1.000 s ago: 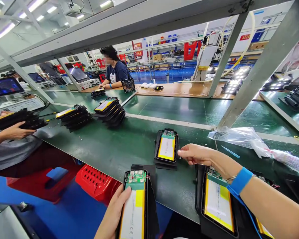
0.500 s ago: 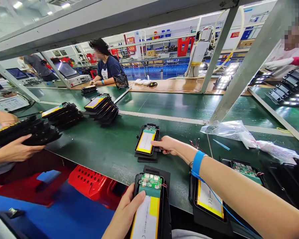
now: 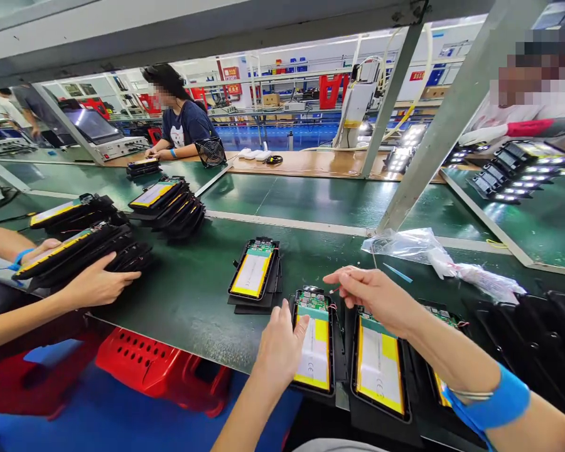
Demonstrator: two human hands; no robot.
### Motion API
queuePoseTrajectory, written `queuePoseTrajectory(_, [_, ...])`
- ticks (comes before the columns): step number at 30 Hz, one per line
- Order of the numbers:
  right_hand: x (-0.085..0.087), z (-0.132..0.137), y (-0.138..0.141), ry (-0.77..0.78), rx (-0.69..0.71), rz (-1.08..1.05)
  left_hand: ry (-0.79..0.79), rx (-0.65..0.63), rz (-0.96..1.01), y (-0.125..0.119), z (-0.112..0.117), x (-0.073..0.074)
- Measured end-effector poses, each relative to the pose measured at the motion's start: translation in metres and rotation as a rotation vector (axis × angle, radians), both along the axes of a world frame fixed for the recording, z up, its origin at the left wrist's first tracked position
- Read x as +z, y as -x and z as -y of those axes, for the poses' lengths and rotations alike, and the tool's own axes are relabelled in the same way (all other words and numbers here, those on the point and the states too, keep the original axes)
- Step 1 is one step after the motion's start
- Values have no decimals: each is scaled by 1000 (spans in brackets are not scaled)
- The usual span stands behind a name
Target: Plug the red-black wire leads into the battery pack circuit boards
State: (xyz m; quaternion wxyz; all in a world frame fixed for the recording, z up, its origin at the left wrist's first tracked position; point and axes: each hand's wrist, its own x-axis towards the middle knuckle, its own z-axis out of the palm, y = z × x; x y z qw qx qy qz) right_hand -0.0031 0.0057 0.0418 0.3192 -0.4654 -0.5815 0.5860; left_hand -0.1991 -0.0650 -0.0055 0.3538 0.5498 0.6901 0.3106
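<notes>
My left hand (image 3: 282,344) grips the left edge of an opened power bank (image 3: 314,351), thumb over its flat battery. That power bank lies at the table's front edge, its green circuit board (image 3: 311,300) at the far end. Above the board's right corner, my right hand (image 3: 365,292) pinches what looks like a thin wire end (image 3: 332,291); the fingers partly hide it. A second open power bank (image 3: 379,364) sits beneath my right hand, and another (image 3: 440,383) is partly covered by my right forearm. Farther off, one more power bank (image 3: 253,273) rests on black flaps.
At left, a co-worker's hands (image 3: 96,279) hold a stack of power banks (image 3: 75,257). Another stack (image 3: 169,204) stands behind. Clear plastic bags (image 3: 445,257) and black cases (image 3: 537,339) lie to the right. A slanted metal post (image 3: 433,150) rises beyond the table.
My right hand has left the farther power bank and come back to the nearer one. That nearer power bank now lies farther forward, on the table edge. The co-worker's stack has moved right.
</notes>
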Motion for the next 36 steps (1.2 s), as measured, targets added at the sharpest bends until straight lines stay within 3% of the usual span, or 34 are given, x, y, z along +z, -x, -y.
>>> queuePoseTrajectory(2, [-6, 9, 5, -45, 2, 14, -45, -29, -304, -3, 6, 9])
queuePoseTrajectory(4, [-9, 15, 13, -40, 22, -32, -124, -76, -448, -5, 13, 20])
queuePoseTrajectory(8, [-5, 20, 23, -32, 81, -84, -277, -68, -245, -8, 14, 34])
queuePoseTrajectory(13, [-3, 26, 26, -121, 125, -30, -270, -28, 77, -10, 8, 32])
queuePoseTrajectory(17, [-3, 29, 28, -121, 135, 2, -278, -35, 146, -10, 9, 31])
queuePoseTrajectory(20, [1, 31, 28, -96, 171, 11, -190, -49, 230, -6, 11, 31])
queuePoseTrajectory(27, [17, 31, 31, -430, 326, 260, -125, -153, 336, 3, 12, 29])
queuePoseTrajectory(30, [17, 28, 34, -434, 366, 318, -120, -167, 365, 7, 12, 24])
queuePoseTrajectory(34, [17, 26, 33, -386, 319, 376, -105, -168, 375, 11, 12, 20])
queuePoseTrajectory(36, [18, 26, 33, -436, 323, 404, -115, -170, 337, 12, 12, 19])
